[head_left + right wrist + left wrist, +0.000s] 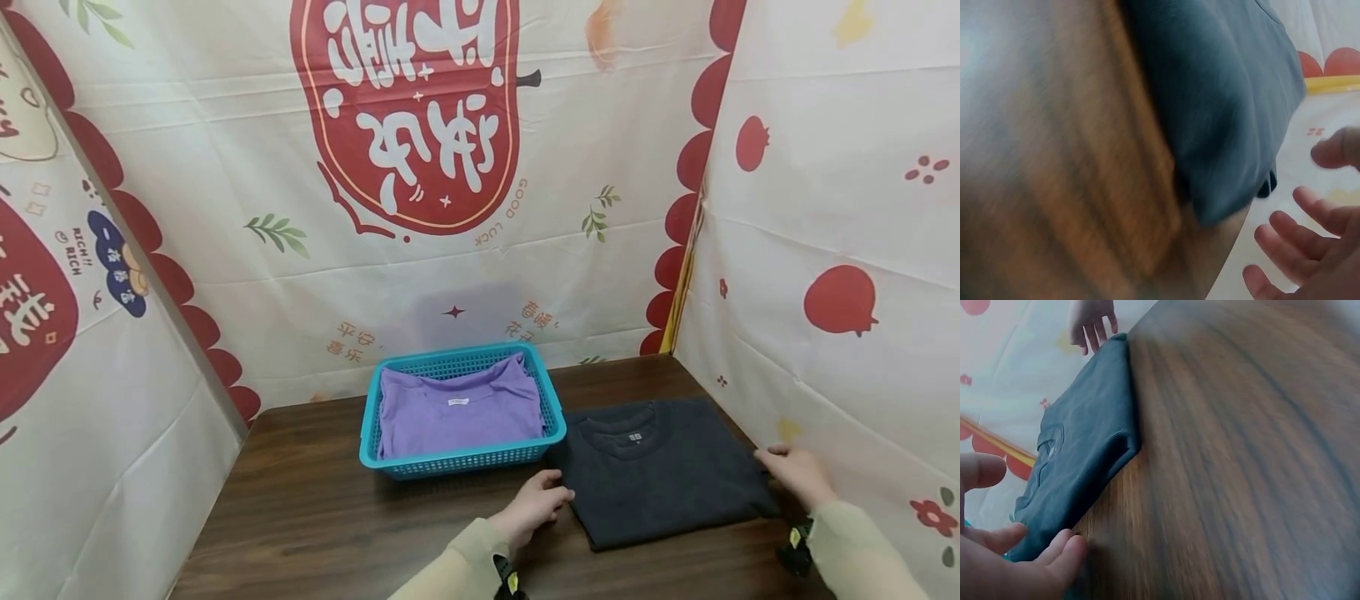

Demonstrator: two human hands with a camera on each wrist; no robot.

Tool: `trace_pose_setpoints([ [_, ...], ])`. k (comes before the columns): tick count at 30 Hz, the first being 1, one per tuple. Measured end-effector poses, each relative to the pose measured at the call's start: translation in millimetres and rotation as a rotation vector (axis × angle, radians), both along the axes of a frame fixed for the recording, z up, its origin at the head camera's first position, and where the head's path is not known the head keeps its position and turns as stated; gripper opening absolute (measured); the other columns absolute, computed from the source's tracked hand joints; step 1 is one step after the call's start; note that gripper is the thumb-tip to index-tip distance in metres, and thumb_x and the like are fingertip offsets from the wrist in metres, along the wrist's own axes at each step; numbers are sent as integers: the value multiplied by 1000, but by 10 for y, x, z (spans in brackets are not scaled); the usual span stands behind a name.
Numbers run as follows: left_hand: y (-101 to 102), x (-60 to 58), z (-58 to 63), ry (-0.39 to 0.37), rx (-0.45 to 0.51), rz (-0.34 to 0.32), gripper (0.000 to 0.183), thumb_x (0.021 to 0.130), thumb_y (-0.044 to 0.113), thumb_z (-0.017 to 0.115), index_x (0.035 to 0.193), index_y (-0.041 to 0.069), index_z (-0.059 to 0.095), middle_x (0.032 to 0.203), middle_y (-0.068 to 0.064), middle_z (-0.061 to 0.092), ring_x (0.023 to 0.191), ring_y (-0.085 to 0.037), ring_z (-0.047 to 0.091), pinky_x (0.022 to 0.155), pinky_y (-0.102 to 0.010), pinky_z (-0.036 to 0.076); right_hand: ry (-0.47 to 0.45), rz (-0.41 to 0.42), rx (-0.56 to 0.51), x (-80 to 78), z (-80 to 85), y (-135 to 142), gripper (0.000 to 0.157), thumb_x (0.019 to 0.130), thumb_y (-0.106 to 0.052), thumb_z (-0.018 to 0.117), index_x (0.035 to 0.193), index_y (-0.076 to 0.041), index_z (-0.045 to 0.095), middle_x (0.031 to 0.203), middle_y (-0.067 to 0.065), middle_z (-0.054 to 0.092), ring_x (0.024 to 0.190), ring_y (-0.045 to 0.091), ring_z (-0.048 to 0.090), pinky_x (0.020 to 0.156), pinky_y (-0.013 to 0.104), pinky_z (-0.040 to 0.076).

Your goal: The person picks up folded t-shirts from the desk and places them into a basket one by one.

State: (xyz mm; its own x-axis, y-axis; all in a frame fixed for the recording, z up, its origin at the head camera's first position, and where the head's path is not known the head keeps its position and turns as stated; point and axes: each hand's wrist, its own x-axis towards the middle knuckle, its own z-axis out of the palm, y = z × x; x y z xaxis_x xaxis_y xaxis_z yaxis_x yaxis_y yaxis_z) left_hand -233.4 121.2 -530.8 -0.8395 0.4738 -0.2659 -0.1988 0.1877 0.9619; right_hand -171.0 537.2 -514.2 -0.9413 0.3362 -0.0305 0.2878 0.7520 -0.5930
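Observation:
A folded dark T-shirt (660,475) lies flat on the table, its collar and small white label facing up at the far side. My left hand (534,504) is at its left edge, fingers spread and loosely bent; in the left wrist view the fingertips (1072,547) are close by the fabric, and I cannot tell whether they touch. On the opposite side my right hand (798,473) is beside the right edge. The right wrist view shows its relaxed fingers (1297,244) apart from the cloth, holding nothing.
A blue plastic basket (461,462) with a folded purple T-shirt (465,417) in it stands left of the dark shirt. Printed cloth walls (480,275) enclose the back and sides of the brown wooden table (300,500).

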Motion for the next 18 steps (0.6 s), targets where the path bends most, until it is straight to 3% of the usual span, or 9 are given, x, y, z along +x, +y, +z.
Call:
trace_pose_setpoints([
  [4, 114, -61, -24, -25, 34, 8, 48, 80, 17, 60, 125, 5, 47, 126, -14, 44, 104, -24, 49, 77, -44, 43, -50, 21, -32, -159, 44, -82, 74, 87, -48, 40, 115, 20, 40, 106, 37, 46, 82, 37, 54, 66, 41, 45],
  [10, 275, -58, -21, -125, 124, -2, 38, 82, 13, 58, 117, -1, 54, 120, -14, 49, 115, -36, 39, 87, -51, 37, -74, 59, 30, -293, 48, -148, 69, 86, -42, 45, 111, 23, 42, 109, 40, 42, 95, 49, 44, 75, 48, 41],
  [14, 332, -53, -43, -179, 183, 11, 37, 80, 12, 60, 111, -6, 55, 121, -18, 47, 115, -43, 35, 86, -49, 38, -49, 78, 70, -358, 3, -156, 64, 83, -35, 53, 107, 24, 44, 108, 41, 43, 96, 51, 43, 77, 50, 39],
  [18, 341, -58, -83, -202, 194, 12, 40, 79, 14, 61, 110, -9, 53, 120, -20, 46, 112, -38, 40, 81, -43, 43, -27, 95, 94, -396, -56, -148, 57, 78, -27, 59, 100, 24, 49, 101, 39, 48, 91, 50, 46, 74, 48, 41],
])
